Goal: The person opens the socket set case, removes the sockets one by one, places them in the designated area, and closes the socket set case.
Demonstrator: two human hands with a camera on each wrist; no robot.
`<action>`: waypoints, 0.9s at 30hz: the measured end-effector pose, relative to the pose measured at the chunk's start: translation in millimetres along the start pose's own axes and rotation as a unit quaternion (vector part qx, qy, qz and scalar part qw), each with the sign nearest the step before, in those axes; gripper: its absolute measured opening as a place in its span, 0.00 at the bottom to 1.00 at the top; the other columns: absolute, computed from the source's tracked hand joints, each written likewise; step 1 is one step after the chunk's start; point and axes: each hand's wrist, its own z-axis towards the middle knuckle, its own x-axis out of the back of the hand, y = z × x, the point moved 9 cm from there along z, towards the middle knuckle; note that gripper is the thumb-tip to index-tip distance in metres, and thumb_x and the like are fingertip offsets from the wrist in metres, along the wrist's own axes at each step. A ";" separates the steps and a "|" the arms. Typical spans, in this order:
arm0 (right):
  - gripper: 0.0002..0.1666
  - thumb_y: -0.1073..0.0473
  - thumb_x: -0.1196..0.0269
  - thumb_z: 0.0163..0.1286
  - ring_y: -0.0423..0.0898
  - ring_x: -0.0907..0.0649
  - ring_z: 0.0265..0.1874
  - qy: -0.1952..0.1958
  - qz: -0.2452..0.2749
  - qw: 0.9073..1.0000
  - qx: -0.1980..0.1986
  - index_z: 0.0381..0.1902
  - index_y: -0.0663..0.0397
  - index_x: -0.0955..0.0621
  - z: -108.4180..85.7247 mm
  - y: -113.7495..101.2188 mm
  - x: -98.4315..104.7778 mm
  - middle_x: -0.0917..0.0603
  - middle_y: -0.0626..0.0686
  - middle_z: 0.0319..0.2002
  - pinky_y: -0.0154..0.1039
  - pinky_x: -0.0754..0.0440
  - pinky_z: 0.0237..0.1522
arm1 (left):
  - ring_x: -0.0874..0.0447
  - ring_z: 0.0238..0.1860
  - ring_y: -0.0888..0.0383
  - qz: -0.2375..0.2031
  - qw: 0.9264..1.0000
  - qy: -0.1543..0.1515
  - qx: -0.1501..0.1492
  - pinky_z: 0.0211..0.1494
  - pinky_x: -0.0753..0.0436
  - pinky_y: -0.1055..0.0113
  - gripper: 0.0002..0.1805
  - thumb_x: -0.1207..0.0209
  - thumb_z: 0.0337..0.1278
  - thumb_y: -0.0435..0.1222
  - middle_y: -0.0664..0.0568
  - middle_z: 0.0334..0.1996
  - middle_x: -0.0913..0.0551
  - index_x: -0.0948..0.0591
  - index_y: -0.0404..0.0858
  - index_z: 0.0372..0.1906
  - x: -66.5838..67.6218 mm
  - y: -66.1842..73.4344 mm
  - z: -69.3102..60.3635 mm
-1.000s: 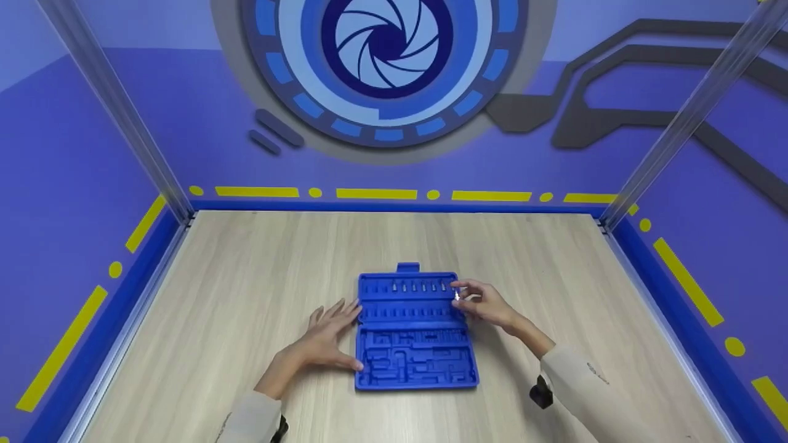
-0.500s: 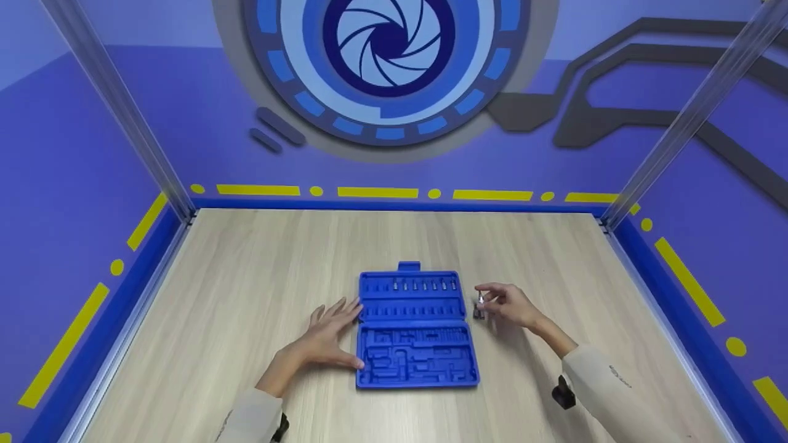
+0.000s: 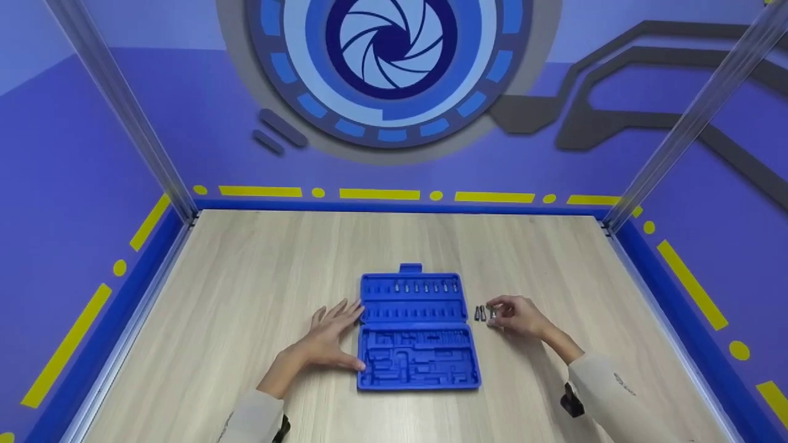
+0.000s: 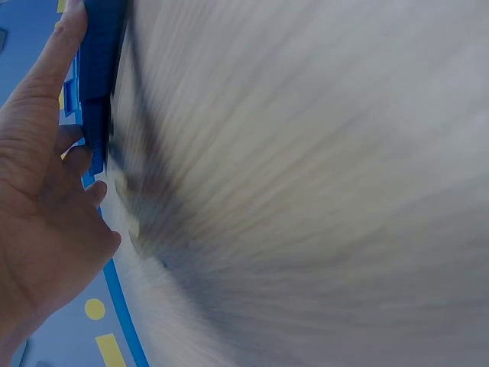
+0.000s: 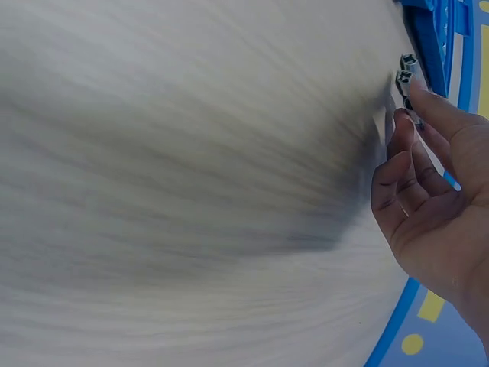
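Observation:
A blue plastic tool case lies unfolded on the wooden table. In its top row stand several small metal sockets, with vacant slots at that row's left end. Spread along the case's left edge, my left hand touches it with extended fingers and thumb; the left wrist view has the thumb against the blue side. Right of the case, my right hand pinches a small metal socket at the tabletop, mostly hidden by the fingers in the right wrist view. Two more sockets lie just left of it.
The case's latch tab points to the back. Its lower half has moulded recesses. Bare wood surrounds the case. Blue panels with metal corner posts enclose the table's back and sides.
My right hand has moved away from the case's top right corner, carrying a socket right and then down to the table beside the two others. The left hand keeps its place.

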 end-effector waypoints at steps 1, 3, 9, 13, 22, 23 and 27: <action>0.23 0.67 0.28 0.63 0.34 0.21 0.26 -0.001 -0.003 1.000 -0.003 0.53 0.76 0.19 -0.5 1.5 -0.3 0.12 0.64 0.31 0.26 0.25 0.28 | 0.56 0.82 0.31 0.000 1.000 0.000 -0.001 0.76 0.60 0.25 0.68 0.21 0.34 0.59 0.42 0.82 0.47 0.43 0.37 0.81 0.0 0.1 0.0; 0.22 0.66 0.28 0.63 0.34 0.22 0.25 -0.001 -0.005 1.000 -0.005 0.52 0.75 0.19 -1.1 3.4 -0.6 0.12 0.63 0.30 0.26 0.25 0.27 | 0.57 0.82 0.31 0.000 1.000 -0.001 0.000 0.76 0.60 0.25 0.68 0.21 0.35 0.59 0.43 0.83 0.48 0.43 0.38 0.81 0.1 0.4 -0.3; 0.23 0.67 0.29 0.64 0.33 0.22 0.24 -0.002 -0.003 1.000 -0.005 0.52 0.76 0.19 -1.2 3.7 -0.7 0.13 0.64 0.29 0.26 0.25 0.27 | 0.56 0.81 0.31 0.003 1.000 0.002 -0.005 0.75 0.60 0.24 0.68 0.21 0.35 0.59 0.41 0.82 0.48 0.43 0.36 0.80 0.9 2.5 -0.5; 0.22 0.67 0.29 0.64 0.35 0.21 0.26 -0.005 -0.009 1.000 -0.005 0.52 0.76 0.20 -1.5 2.6 -1.5 0.13 0.63 0.29 0.26 0.25 0.29 | 0.56 0.81 0.29 0.004 1.000 0.001 -0.009 0.74 0.60 0.23 0.68 0.20 0.35 0.57 0.39 0.82 0.47 0.42 0.34 0.80 -0.4 3.0 -0.1; 0.22 0.65 0.28 0.64 0.33 0.24 0.25 0.000 -0.030 1.000 -0.001 0.52 0.74 0.18 0.3 2.3 -4.4 0.13 0.60 0.28 0.26 0.27 0.27 | 0.55 0.81 0.29 0.006 1.000 0.004 -0.006 0.75 0.59 0.24 0.68 0.20 0.35 0.58 0.39 0.82 0.46 0.42 0.35 0.80 -0.1 2.0 -0.3; 0.22 0.65 0.28 0.64 0.33 0.24 0.24 0.001 -0.032 0.999 -0.001 0.52 0.74 0.18 0.5 2.5 -4.4 0.13 0.59 0.28 0.26 0.27 0.27 | 0.55 0.81 0.29 0.006 1.000 0.005 -0.006 0.75 0.60 0.24 0.68 0.20 0.35 0.58 0.39 0.82 0.46 0.42 0.35 0.80 0.2 2.2 -0.1; 0.23 0.64 0.28 0.63 0.34 0.24 0.25 0.011 -0.037 0.999 0.003 0.53 0.72 0.18 0.9 4.6 -4.9 0.14 0.57 0.28 0.26 0.27 0.28 | 0.55 0.81 0.30 0.006 1.000 0.007 -0.007 0.75 0.60 0.25 0.68 0.20 0.35 0.58 0.40 0.82 0.47 0.43 0.35 0.80 -0.3 2.1 0.5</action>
